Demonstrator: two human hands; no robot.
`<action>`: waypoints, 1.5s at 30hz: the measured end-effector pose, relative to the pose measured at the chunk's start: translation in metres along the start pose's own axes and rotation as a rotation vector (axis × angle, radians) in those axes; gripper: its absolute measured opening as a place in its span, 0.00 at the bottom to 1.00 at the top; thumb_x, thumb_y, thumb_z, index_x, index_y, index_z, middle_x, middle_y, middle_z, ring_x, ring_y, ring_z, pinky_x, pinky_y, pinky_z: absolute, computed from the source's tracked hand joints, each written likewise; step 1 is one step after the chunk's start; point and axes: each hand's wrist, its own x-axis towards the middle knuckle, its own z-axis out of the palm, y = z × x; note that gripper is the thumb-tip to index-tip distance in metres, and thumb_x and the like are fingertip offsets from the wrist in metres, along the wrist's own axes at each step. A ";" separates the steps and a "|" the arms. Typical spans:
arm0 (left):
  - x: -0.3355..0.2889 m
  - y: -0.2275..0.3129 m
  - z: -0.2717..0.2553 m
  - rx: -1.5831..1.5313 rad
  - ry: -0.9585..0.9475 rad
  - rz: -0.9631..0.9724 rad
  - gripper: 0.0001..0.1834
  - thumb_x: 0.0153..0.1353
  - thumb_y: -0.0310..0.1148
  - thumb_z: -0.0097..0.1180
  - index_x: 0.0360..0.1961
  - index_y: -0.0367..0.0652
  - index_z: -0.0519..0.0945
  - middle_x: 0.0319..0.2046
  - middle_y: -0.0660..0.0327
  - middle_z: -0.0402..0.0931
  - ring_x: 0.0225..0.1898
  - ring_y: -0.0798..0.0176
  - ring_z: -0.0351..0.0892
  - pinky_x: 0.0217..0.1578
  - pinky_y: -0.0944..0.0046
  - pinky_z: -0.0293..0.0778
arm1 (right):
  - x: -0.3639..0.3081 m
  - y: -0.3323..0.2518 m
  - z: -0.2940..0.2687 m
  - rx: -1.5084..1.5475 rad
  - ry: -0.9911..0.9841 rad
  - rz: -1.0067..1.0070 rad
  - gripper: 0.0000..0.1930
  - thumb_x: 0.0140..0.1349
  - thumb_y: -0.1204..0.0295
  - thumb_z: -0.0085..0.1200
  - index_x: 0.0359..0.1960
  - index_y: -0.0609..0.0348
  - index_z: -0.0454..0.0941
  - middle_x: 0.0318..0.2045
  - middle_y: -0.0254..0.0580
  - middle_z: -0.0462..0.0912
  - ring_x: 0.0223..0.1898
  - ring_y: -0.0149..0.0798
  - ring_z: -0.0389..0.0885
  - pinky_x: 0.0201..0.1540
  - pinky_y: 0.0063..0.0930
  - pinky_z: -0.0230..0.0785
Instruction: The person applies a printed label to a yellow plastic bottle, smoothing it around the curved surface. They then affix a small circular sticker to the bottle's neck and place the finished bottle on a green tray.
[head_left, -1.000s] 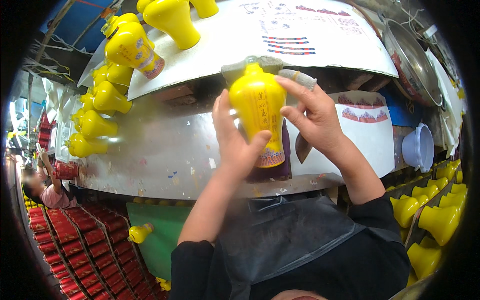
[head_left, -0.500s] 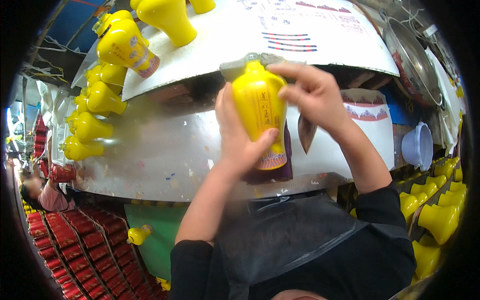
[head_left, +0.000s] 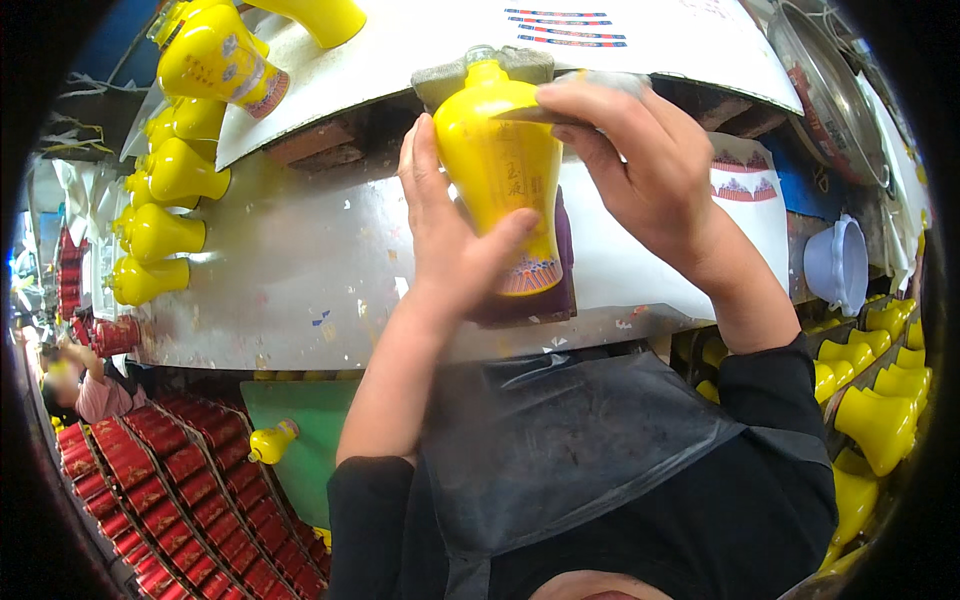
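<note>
Yellow vase-shaped bottle [head_left: 485, 150], left hand [head_left: 455, 240] curled round its side, right hand [head_left: 640, 145] pinching a pointed tool [head_left: 530, 115] at its shoulder.

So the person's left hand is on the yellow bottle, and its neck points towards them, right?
Not quite: the head view shows the neck of the yellow bottle pointing away from them. The left hand is indeed on the bottle.

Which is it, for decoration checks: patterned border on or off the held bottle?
On: the patterned border shows low on the yellow bottle.
</note>
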 end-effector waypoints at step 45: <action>-0.028 0.001 0.011 -0.575 -0.035 -0.291 0.44 0.76 0.50 0.52 0.78 0.40 0.43 0.70 0.47 0.58 0.70 0.53 0.63 0.70 0.54 0.60 | -0.064 -0.029 0.048 0.656 -0.288 0.863 0.44 0.70 0.50 0.54 0.77 0.65 0.51 0.53 0.74 0.81 0.57 0.65 0.82 0.60 0.44 0.73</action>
